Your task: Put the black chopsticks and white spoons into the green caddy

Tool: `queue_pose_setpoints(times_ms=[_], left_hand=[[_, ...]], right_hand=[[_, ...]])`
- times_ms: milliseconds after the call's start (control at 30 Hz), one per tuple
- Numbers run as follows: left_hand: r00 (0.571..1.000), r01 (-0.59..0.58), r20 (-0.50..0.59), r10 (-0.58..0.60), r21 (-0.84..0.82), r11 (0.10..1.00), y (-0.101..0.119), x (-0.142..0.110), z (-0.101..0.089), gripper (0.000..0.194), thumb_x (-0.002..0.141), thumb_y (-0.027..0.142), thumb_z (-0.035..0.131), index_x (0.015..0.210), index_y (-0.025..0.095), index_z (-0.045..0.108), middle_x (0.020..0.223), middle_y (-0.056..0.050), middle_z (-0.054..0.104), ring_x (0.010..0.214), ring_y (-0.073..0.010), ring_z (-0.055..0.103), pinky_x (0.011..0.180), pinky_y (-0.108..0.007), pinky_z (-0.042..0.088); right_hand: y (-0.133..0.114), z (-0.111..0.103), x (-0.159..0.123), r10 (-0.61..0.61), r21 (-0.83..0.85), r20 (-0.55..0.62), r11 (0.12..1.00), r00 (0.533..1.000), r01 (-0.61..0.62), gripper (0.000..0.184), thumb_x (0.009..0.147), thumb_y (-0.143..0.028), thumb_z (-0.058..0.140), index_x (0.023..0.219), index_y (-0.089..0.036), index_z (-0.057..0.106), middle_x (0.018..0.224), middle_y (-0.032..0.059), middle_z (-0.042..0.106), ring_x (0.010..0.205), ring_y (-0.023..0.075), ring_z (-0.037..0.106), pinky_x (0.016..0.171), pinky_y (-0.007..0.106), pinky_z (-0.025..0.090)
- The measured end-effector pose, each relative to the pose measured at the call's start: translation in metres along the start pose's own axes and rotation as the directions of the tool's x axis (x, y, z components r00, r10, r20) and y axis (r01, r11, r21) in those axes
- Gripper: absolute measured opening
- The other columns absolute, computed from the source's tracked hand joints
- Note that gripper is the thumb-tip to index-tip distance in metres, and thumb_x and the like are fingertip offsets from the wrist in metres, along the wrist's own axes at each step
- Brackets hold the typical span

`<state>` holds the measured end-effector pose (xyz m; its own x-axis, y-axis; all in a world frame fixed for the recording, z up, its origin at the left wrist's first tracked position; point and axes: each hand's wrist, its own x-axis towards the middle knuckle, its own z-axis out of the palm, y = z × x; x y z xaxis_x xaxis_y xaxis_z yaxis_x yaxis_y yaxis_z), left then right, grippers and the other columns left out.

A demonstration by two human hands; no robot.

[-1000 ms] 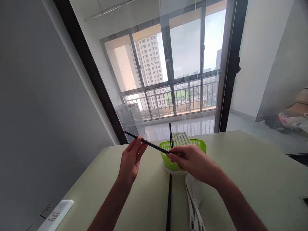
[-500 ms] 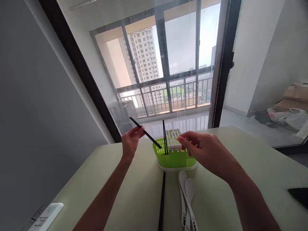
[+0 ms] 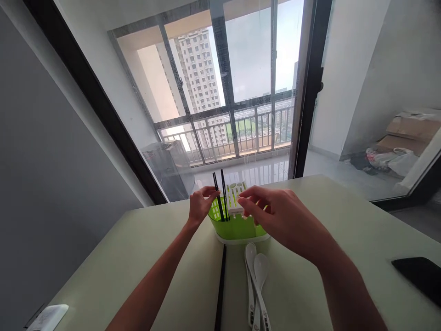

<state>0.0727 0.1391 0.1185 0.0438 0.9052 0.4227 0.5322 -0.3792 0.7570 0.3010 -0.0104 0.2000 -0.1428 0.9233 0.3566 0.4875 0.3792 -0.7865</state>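
My left hand pinches a pair of black chopsticks near their upper part; they stand almost upright, lower ends inside the left compartment of a green utensil holder. Beside them, more black chopsticks lean in the same compartment. Across the holder's middle sits a white slotted rack. My right hand has its fingers curled at the right edge of that rack, thumb and forefinger together; the exact contact is partly hidden. In front of the holder lie white spoons and a black chopstick or pair.
The pale green table carries a black flat object at the right and a white object at the lower left. Past the table's far edge is a glass door frame. Boxes and bags are beyond at the right.
My left hand has moved right to the holder, and its chopsticks have swung from slanted to nearly upright in the compartment. My right hand stays at the rack. The view has shifted slightly.
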Motion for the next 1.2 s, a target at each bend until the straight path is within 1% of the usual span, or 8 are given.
queue_pose_setpoints(times_ms=[233, 467, 533, 600, 667, 733, 933, 1200], left_hand=[[0.999, -0.045, -0.001, 0.045, 0.049, 0.998, 0.002, -0.002, 0.001, 0.035, 0.079, 0.043, 0.08, 0.109, 0.025, 0.075, 0.103, -0.006, 0.08, 0.102, -0.0247, 0.071, 0.096, -0.035, 0.048], [0.917, 0.094, -0.388, -0.092, -0.014, 0.995, -0.013, -0.055, -0.027, 0.037, 0.094, 0.055, 0.056, 0.106, 0.021, 0.063, 0.097, -0.006, 0.069, 0.085, -0.0182, 0.064, 0.074, -0.026, 0.048], [0.928, 0.198, -0.32, -0.189, -0.005, 0.98, -0.022, -0.084, -0.032, 0.04, 0.095, 0.058, 0.05, 0.103, 0.02, 0.06, 0.087, -0.003, 0.066, 0.075, -0.0175, 0.061, 0.066, -0.026, 0.047], [0.967, 0.251, -0.063, -0.245, 0.107, 0.962, -0.029, -0.116, -0.031, 0.041, 0.094, 0.059, 0.051, 0.098, 0.02, 0.06, 0.08, -0.002, 0.064, 0.069, -0.0174, 0.059, 0.065, -0.027, 0.046], [0.938, 0.224, 0.204, -0.281, 0.266, 0.938, -0.03, -0.147, -0.026, 0.039, 0.091, 0.057, 0.056, 0.1, 0.019, 0.061, 0.081, -0.002, 0.064, 0.069, -0.0177, 0.06, 0.067, -0.028, 0.046], [0.884, 0.189, 0.32, -0.342, 0.426, 0.885, -0.025, -0.171, -0.019, 0.036, 0.089, 0.05, 0.059, 0.106, 0.019, 0.06, 0.091, -0.005, 0.067, 0.077, -0.0201, 0.063, 0.073, -0.031, 0.047], [0.775, 0.043, 0.424, -0.469, 0.704, 0.709, 0.01, -0.192, -0.015, 0.027, 0.082, 0.034, 0.063, 0.104, 0.018, 0.065, 0.115, -0.014, 0.068, 0.109, -0.0306, 0.063, 0.093, -0.039, 0.047], [0.776, -0.003, 0.315, -0.546, 0.868, 0.496, 0.001, -0.186, -0.055, 0.032, 0.084, 0.005, 0.047, 0.096, 0.018, 0.073, 0.102, -0.016, 0.074, 0.097, -0.0317, 0.071, 0.079, -0.037, 0.048]], right_hand=[[0.0, 0.001, 0.002, -0.016, -0.034, 0.004, 0.999, 1.0, 0.016, 0.025, 0.097, -0.04, 0.054, 0.096, -0.026, 0.075, 0.078, 0.0, 0.077, 0.066, 0.0159, 0.069, 0.061, 0.026, 0.048], [-0.001, 0.005, 0.0, -0.01, -0.034, 0.006, 0.999, 1.0, 0.01, 0.027, 0.098, -0.042, 0.054, 0.101, -0.025, 0.075, 0.082, 0.001, 0.078, 0.068, 0.0165, 0.07, 0.061, 0.026, 0.05], [-0.002, 0.009, 0.0, -0.006, -0.043, 0.018, 0.999, 1.0, 0.006, 0.027, 0.098, -0.043, 0.054, 0.1, -0.026, 0.075, 0.082, 0.0007, 0.078, 0.069, 0.0165, 0.071, 0.061, 0.026, 0.05], [-0.004, 0.013, 0.0, -0.007, -0.055, 0.029, 0.998, 1.0, 0.009, 0.027, 0.098, -0.043, 0.054, 0.099, -0.026, 0.075, 0.082, 0.0004, 0.077, 0.07, 0.0165, 0.071, 0.062, 0.026, 0.051], [-0.007, 0.019, 0.0, -0.016, -0.062, 0.051, 0.998, 0.999, 0.02, 0.027, 0.099, -0.043, 0.053, 0.101, -0.026, 0.074, 0.083, 0.0003, 0.077, 0.071, 0.0164, 0.071, 0.062, 0.026, 0.051], [-0.009, 0.025, 0.0, -0.027, -0.073, 0.077, 0.997, 0.997, 0.033, 0.028, 0.099, -0.043, 0.052, 0.1, -0.026, 0.074, 0.083, 0.0004, 0.077, 0.07, 0.0163, 0.071, 0.061, 0.026, 0.051], [-0.013, 0.042, -0.001, -0.051, -0.114, 0.119, 0.991, 0.992, 0.065, 0.026, 0.098, -0.039, 0.052, 0.098, -0.025, 0.075, 0.08, 0.0011, 0.077, 0.071, 0.0176, 0.071, 0.063, 0.027, 0.048], [-0.019, 0.051, -0.003, -0.04, -0.131, 0.161, 0.989, 0.986, 0.061, 0.028, 0.099, -0.042, 0.052, 0.099, -0.026, 0.075, 0.081, 0.0004, 0.076, 0.073, 0.0175, 0.068, 0.062, 0.027, 0.043]])
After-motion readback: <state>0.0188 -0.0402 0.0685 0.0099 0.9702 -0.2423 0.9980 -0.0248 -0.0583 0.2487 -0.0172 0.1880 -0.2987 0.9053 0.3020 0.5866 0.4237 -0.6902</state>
